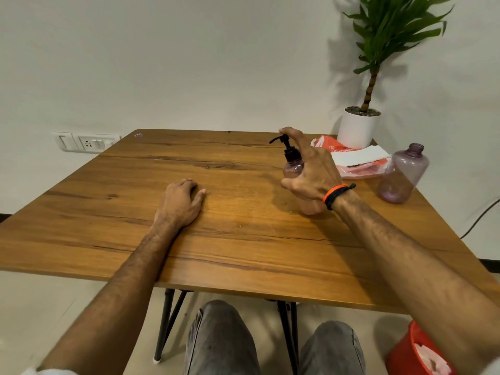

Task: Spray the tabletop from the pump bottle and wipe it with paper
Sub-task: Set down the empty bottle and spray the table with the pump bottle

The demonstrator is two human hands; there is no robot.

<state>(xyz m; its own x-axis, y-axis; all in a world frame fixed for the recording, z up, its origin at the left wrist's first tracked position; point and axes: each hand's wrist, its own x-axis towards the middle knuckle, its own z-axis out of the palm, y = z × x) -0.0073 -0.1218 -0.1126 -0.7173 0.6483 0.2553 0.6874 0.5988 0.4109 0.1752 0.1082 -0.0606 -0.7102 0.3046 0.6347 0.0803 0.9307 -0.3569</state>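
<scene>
The small tinted pump bottle [292, 166] stands toward the far right of the wooden tabletop [230, 226], and the right hand [311, 174] wraps its body from the near side, fingers curled round the plastic with the index finger raised over the black pump head [282, 140]; whether that fingertip is pressing down or only resting there cannot be told from this angle. The left hand [181, 204] lies flat on the wood near the middle of the table, fingers loosely together and the thumb out to the side, holding nothing. The bottle looks like thin, see-through plastic, probably light and easy to tip, so the body is the sensible place to hold it while the head is pushed, as a one-finger press alone could topple it. The smooth wall may get slippery once wet. A folded white paper towel [357, 155] lies on an orange plastic packet [351, 170] just behind the hand; it is soft and will likely crumple and tear when damp. A larger uncapped purple bottle [403, 174] stands near the right edge, and a potted plant [359, 128] fills the far right corner. The open room for wiping seems to lie left and centre, while the right side is crowded and close to the edge.
</scene>
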